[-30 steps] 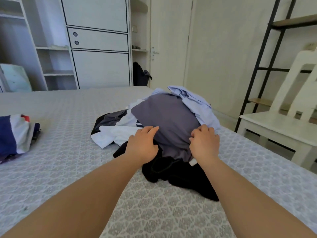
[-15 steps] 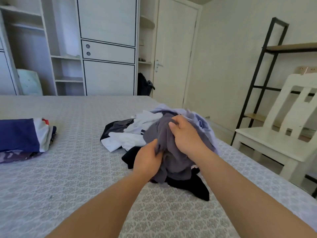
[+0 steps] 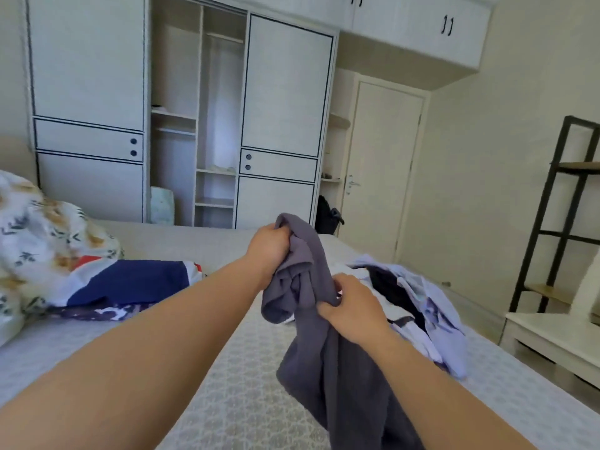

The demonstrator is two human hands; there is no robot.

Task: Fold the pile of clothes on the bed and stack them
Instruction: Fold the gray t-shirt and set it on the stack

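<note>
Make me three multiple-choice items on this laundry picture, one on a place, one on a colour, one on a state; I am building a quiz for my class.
1. Where does the folded stack lie on the bed?
A. left of the hands
B. right of the hands
C. on the chair

2. What colour is the held garment?
A. red
B. grey
C. yellow

3. How is the garment held?
A. flat on the bed
B. by one hand only
C. lifted, gripped by both hands

Answers:
1. A, the blue and white stack sits left of both arms.
2. B, the cloth is dark grey.
3. C, the left hand grips its top and the right hand pinches it lower.
</note>
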